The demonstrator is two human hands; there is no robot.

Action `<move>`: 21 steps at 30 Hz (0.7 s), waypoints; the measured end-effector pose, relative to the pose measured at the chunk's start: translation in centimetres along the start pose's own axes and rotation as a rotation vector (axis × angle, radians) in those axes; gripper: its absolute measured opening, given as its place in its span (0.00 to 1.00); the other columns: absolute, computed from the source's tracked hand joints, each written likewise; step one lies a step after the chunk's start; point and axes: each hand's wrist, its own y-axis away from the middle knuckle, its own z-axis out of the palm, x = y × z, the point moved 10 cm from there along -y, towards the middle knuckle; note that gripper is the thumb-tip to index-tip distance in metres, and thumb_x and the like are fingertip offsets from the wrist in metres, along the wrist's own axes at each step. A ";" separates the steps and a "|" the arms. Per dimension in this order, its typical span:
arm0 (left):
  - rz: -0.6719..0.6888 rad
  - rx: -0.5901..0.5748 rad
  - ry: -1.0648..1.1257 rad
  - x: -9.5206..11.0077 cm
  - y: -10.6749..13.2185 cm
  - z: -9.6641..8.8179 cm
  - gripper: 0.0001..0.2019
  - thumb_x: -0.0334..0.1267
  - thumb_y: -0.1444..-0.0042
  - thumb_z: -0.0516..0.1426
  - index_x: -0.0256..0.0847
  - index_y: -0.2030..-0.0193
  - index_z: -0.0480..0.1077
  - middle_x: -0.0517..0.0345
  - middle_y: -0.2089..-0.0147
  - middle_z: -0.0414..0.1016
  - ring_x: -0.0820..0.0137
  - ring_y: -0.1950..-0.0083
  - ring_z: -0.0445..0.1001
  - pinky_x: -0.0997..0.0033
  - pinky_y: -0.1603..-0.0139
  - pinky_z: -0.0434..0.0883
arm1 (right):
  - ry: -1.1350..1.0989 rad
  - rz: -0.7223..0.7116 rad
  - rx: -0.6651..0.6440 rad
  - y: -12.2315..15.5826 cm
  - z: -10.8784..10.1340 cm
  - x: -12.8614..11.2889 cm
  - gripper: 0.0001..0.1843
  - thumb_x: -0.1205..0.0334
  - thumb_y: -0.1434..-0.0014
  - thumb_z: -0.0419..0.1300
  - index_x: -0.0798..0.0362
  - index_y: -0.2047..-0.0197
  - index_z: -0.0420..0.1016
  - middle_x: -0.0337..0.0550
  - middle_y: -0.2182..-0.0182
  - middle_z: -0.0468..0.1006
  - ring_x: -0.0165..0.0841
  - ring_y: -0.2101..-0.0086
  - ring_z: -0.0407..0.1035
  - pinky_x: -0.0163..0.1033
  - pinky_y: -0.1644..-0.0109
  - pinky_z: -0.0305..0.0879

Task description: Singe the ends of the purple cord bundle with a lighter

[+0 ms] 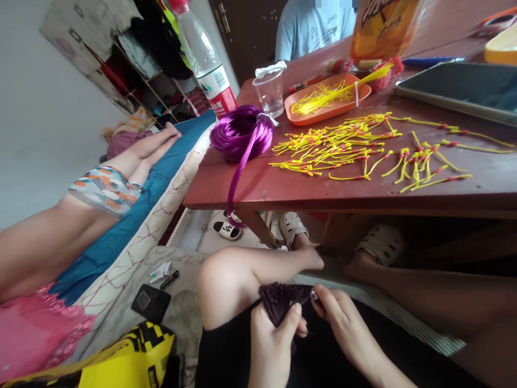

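Observation:
Over my lap, my left hand (278,328) is wrapped around a bundle of dark purple cords (278,299), whose ends fan out above the thumb. Just right of it my right hand (339,312) is closed in a pinch; whatever its fingertips hold is too small to make out. On the table in front lies a coil of bright purple cord (242,132), its tail hanging over the edge. Many short yellow cords with red knots (343,143) are spread beside it. An orange tray (299,119) carries loose yellow strands (323,102).
The red-brown table (291,188) also holds a plastic cup (270,91), a bottle (205,59), a tablet-like dark device (464,89) and an orange-labelled package (382,32). Someone in a light blue shirt (315,32) sits opposite. Another person lies on the bed (121,237) at left.

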 end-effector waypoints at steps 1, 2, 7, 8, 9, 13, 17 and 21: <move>0.001 -0.004 0.000 0.0 0.0 0.0 0.12 0.39 0.54 0.58 0.35 0.83 0.68 0.59 0.85 0.69 0.72 0.81 0.67 0.74 0.78 0.68 | -0.001 0.002 -0.004 0.0 0.0 0.0 0.21 0.50 0.44 0.42 0.50 0.83 0.45 0.32 0.84 0.48 0.28 0.81 0.44 0.35 0.77 0.41; 0.005 -0.008 0.000 0.1 0.0 0.1 0.11 0.38 0.54 0.57 0.35 0.83 0.68 0.59 0.85 0.69 0.72 0.81 0.67 0.74 0.77 0.68 | -0.004 0.004 -0.008 0.0 0.1 0.1 0.21 0.49 0.44 0.41 0.50 0.83 0.45 0.32 0.84 0.48 0.28 0.81 0.44 0.35 0.77 0.41; 0.010 -0.025 0.008 0.2 -0.1 0.2 0.11 0.37 0.53 0.57 0.36 0.83 0.68 0.59 0.84 0.69 0.72 0.81 0.67 0.73 0.77 0.67 | -0.011 -0.007 -0.006 0.2 0.0 0.1 0.21 0.48 0.44 0.42 0.50 0.83 0.44 0.32 0.84 0.47 0.28 0.81 0.43 0.35 0.77 0.41; 0.006 -0.022 0.011 0.1 -0.1 0.1 0.11 0.37 0.53 0.57 0.35 0.82 0.68 0.59 0.84 0.69 0.72 0.81 0.67 0.73 0.77 0.67 | -0.013 -0.007 -0.003 0.2 0.0 0.0 0.21 0.48 0.44 0.42 0.50 0.83 0.45 0.32 0.84 0.47 0.28 0.81 0.43 0.35 0.77 0.41; 0.004 -0.017 0.014 0.1 -0.1 0.1 0.10 0.37 0.53 0.57 0.35 0.82 0.68 0.59 0.84 0.69 0.72 0.81 0.67 0.74 0.77 0.67 | -0.018 -0.004 -0.001 0.2 -0.1 0.0 0.21 0.48 0.44 0.43 0.50 0.83 0.45 0.32 0.84 0.47 0.28 0.81 0.43 0.35 0.77 0.41; -0.044 -0.002 0.088 -0.7 -0.1 0.0 0.10 0.36 0.54 0.58 0.35 0.81 0.68 0.59 0.84 0.70 0.73 0.81 0.67 0.75 0.77 0.67 | -0.125 0.046 0.066 0.0 -0.9 0.7 0.22 0.45 0.45 0.43 0.50 0.84 0.49 0.32 0.84 0.49 0.28 0.81 0.46 0.34 0.77 0.45; -0.199 -0.020 0.307 -2.3 -0.1 0.5 0.11 0.36 0.54 0.58 0.35 0.83 0.67 0.60 0.85 0.69 0.75 0.82 0.66 0.77 0.80 0.64 | -0.350 0.034 0.040 -0.3 -0.6 1.0 0.25 0.44 0.44 0.40 0.53 0.82 0.57 0.31 0.86 0.50 0.27 0.82 0.44 0.34 0.80 0.43; -0.285 -0.035 0.454 -2.9 0.2 1.0 0.10 0.36 0.56 0.60 0.35 0.82 0.68 0.61 0.86 0.68 0.75 0.81 0.66 0.79 0.81 0.63 | -0.433 -0.001 -0.037 -0.2 0.5 0.3 0.17 0.48 0.52 0.57 0.57 0.74 0.68 0.31 0.86 0.55 0.25 0.83 0.49 0.32 0.80 0.47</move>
